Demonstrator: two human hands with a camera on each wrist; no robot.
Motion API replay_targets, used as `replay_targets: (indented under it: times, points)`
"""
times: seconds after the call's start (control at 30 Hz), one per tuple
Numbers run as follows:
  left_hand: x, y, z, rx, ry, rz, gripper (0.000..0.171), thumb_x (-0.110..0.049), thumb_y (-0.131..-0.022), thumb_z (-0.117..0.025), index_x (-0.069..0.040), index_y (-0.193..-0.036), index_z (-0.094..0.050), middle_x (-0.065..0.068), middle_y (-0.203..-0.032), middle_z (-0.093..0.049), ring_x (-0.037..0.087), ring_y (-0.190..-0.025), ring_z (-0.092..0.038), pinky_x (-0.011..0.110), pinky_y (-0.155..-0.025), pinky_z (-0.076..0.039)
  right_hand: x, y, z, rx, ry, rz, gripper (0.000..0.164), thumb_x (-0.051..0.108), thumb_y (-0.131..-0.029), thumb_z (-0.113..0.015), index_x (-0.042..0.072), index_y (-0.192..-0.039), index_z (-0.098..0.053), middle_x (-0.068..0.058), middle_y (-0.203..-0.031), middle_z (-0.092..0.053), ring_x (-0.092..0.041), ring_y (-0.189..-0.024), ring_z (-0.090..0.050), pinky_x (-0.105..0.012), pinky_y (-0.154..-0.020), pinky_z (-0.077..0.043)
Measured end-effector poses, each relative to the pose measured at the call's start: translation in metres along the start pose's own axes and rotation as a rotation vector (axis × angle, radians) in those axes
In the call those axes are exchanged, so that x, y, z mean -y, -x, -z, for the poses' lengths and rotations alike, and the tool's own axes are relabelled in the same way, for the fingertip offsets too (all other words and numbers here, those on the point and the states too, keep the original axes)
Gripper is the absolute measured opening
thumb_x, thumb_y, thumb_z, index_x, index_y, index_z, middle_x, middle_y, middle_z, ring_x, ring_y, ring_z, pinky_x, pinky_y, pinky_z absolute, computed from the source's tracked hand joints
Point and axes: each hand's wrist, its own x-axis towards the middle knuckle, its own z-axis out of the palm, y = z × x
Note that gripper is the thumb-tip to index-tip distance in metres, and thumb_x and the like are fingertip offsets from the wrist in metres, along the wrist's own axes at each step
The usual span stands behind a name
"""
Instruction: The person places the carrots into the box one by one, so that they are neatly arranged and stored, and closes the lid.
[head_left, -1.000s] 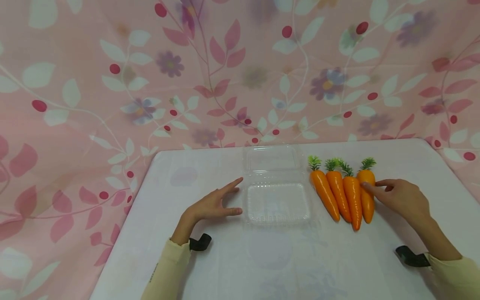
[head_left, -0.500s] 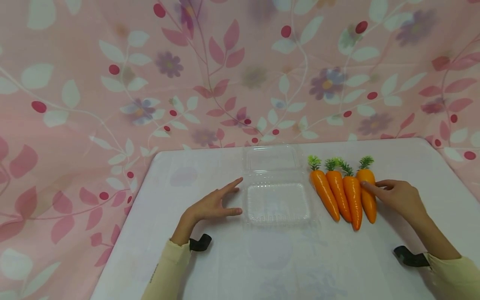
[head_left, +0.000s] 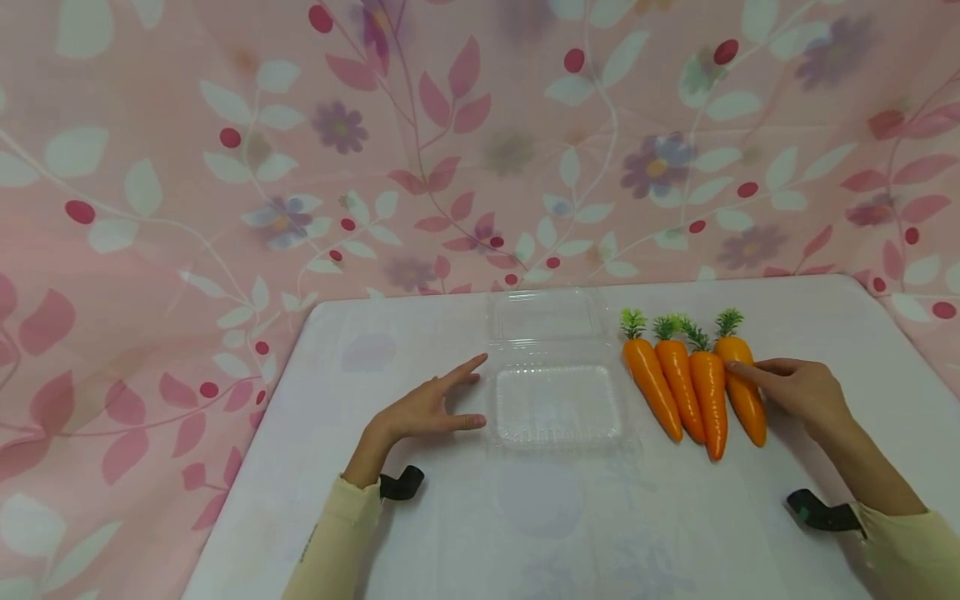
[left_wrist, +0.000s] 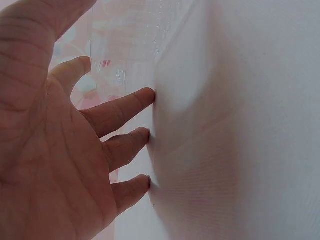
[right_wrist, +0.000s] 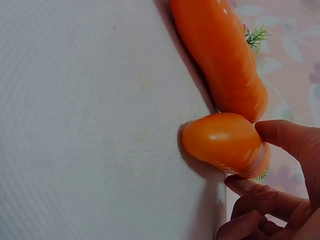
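Note:
At the right of the head view, my right hand [head_left: 808, 393] pinches the rightmost orange carrot [head_left: 747, 410] between thumb and fingers, near its thick upper end. The right wrist view shows the thumb and a finger on opposite sides of that carrot [right_wrist: 222, 140], which lies on the table. Several more carrots [head_left: 651, 387] with green tops lie side by side just left of it. My left hand [head_left: 423, 408] rests beside a clear plastic clamshell box [head_left: 558, 407], fingers spread. Its fingertips [left_wrist: 146, 95] touch the table in the left wrist view. The box's lid [head_left: 543, 317] is folded back, away from me.
A white cloth covers the table [head_left: 540, 517]. Behind its far edge hangs a pink floral curtain [head_left: 465, 150]. A black wrist mount [head_left: 402, 483] sits at the left sleeve, and another black mount [head_left: 823, 511] at the right one.
The rightmost carrot has turned under my right hand: its tip has swung right and its leafy top slightly left, widening the gap to its neighbour. My left hand has stayed put.

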Motion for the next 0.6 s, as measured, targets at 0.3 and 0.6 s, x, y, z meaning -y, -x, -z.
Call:
replay_targets:
  times: [0.3,0.6]
  points:
    - [0.0017,-0.0006,-0.0003,0.008,0.014,0.005,0.095,-0.057,-0.084,-0.072,-0.034,-0.159,-0.018,0.001,-0.149,-0.046,0.018,-0.143,-0.029,0.058,-0.115,-0.016,-0.0005,0.0011,-0.0009,-0.021,-0.046,-0.024,0.093,0.067,-0.09,-0.055,-0.015,-0.133,-0.05,-0.039,-0.132,-0.044,-0.052,-0.112,-0.042,-0.052,-0.077,-0.048]
    - [0.0014,-0.0005,0.0006,0.018,0.025,0.017,0.096,-0.057,-0.083,-0.073,-0.036,-0.158,-0.018,-0.001,-0.149,-0.046,0.019,-0.144,-0.027,0.058,-0.114,-0.019,-0.0005,0.0034,0.0017,-0.057,-0.055,-0.035,0.092,0.067,-0.088,-0.057,-0.013,-0.134,-0.05,-0.038,-0.13,-0.047,-0.046,-0.104,-0.047,-0.046,-0.071,-0.048]
